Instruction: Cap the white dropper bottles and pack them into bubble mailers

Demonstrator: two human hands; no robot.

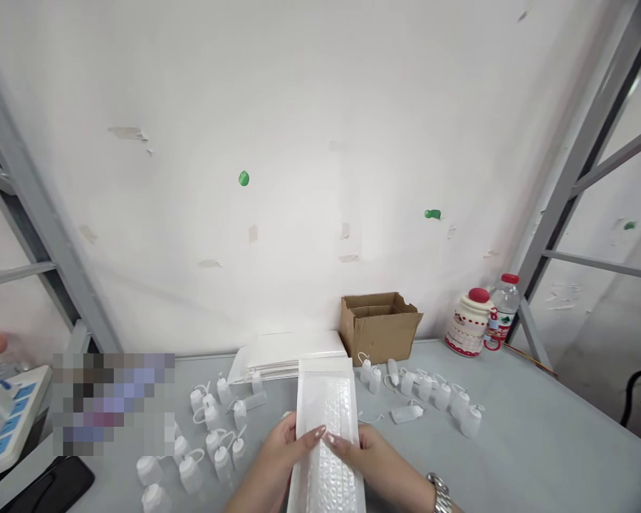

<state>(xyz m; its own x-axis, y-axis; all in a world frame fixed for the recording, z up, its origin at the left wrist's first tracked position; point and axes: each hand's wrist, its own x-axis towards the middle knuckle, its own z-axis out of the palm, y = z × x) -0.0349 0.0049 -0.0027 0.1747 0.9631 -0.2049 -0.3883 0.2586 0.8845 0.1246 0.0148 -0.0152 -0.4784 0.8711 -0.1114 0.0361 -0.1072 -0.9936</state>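
Note:
A white bubble mailer (pixel 328 399) stands lengthwise in front of me, held from both sides. My left hand (pixel 293 438) is closed on its left edge, thumb lying across the front. My right hand (pixel 360 449) grips the right edge the same way, and the two thumb tips nearly meet in the middle. The fingers behind the mailer are hidden. Small white squeeze bottles with tethered caps (pixel 191 474) stand in a loose group to the left. More such bottles (pixel 442 394) stand to the right, one of them lying on its side (pixel 406 413).
Behind the mailer lies a stack of white mailers (pixel 288 349), beside an open cardboard box (pixel 387 335). A red-lidded jar (pixel 467 324) and a plastic bottle (pixel 506 303) stand at the back right. A black phone (pixel 58 488) and a power strip (pixel 16 420) lie at the left.

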